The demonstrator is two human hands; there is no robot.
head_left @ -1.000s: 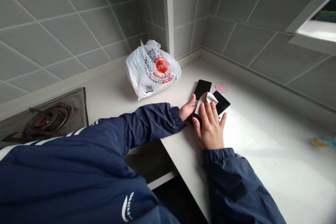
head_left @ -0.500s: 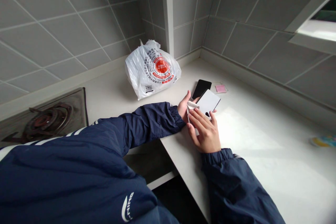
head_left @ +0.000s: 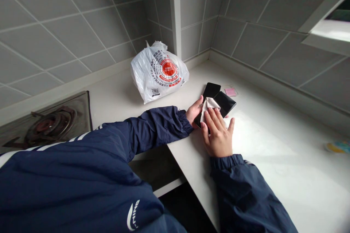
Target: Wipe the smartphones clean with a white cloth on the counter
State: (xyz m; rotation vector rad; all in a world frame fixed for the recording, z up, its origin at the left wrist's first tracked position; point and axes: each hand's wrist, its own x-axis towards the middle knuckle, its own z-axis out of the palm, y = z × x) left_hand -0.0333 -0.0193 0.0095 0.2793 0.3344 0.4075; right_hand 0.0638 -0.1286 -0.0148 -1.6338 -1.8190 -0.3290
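"While the right hand [head_left: 218, 138] lies palm-down over the pale cloth [head_left: 210, 104], what does the left hand [head_left: 194, 111] do?"

"It grips the black slab [head_left: 226, 103] under that cloth: thumb at the ten-o'clock edge, a fingertip peeping out towards three, so the hand is curled part-way around."

"And the right fingers?"

"Nearly straight, the middle ones close together, thumb and little finger spread wide. They lie on the cloth rather than close around it."

"Where exactly is the slab?"

"Over the white counter [head_left: 262, 174], between the two hands; whether it touches the surface, I can't tell. Take it as the dial's centre: a second dark slab [head_left: 212, 89] sits at twelve, partly hidden behind it, and a pink item [head_left: 230, 91] is near, between one and two. The printed plastic bag [head_left: 157, 76] stands at ten, and the gas burner [head_left: 50, 125] is well apart at nine."
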